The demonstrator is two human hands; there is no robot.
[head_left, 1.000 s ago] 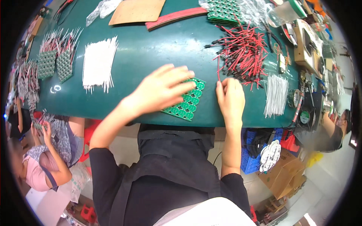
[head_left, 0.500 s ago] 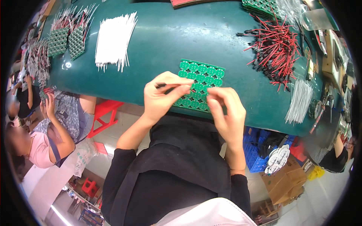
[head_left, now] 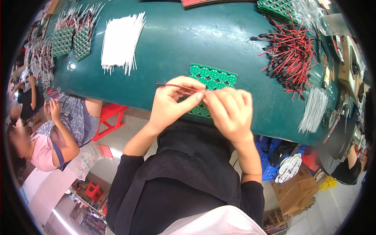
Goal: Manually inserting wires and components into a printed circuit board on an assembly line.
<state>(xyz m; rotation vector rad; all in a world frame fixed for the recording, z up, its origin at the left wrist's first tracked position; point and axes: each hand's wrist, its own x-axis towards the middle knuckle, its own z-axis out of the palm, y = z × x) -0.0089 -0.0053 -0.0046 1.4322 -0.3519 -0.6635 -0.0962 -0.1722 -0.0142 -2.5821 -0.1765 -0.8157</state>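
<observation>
Centrally, left hand (head_left: 172, 103) and right hand (head_left: 229, 109) fingers pinching red wire (head_left: 176, 85) over green circuit panel (head_left: 213, 76); green counter (head_left: 176, 43) beneath.

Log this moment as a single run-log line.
left hand: pinching red wire | right hand: at wire end, over green circuit panel | surface: green table | nearby: red wire pile

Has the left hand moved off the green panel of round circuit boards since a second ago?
Yes. The left hand has lifted off the green panel toward the table's near edge, pinching a red wire.
</observation>
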